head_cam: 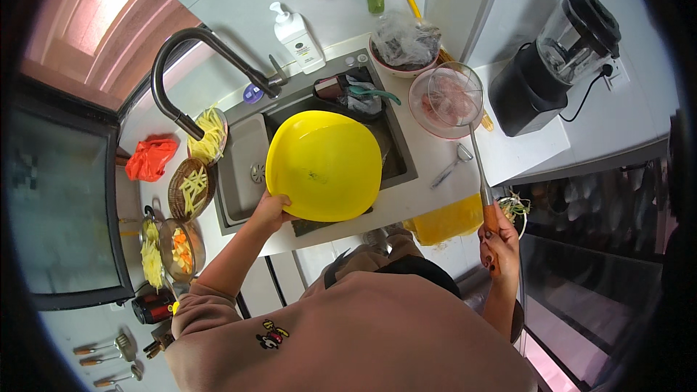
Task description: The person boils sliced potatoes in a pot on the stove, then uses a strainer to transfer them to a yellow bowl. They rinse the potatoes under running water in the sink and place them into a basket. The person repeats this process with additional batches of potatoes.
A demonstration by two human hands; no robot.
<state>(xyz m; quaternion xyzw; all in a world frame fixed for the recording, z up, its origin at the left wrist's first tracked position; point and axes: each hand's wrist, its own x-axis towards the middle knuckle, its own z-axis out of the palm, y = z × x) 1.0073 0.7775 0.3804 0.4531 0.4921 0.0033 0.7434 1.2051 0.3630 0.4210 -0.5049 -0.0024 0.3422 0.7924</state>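
My left hand [270, 209] grips the near rim of a yellow plastic basin [326, 169], which is tilted over the sink [400, 155]. Some dark specks lie on the basin's inner face. The wooden handle of a wire-mesh skimmer [475, 141] is held in my right hand [502, 242]. Its round mesh head overlaps a bowl [419, 114] with pinkish contents on the counter; I cannot tell whether they touch. Between the skimmer's shaft and the sink lies a metal peeler [452, 166].
The faucet [179, 65] arches over the sink's left side. Cut pale strips fill a plate [222, 155] and a wicker basket [177, 196]; a glass bowl [199, 245] holds orange and yellow chunks. A pump bottle [299, 41] and a blender [528, 92] stand behind. A yellow board [444, 220] overhangs the counter's front.
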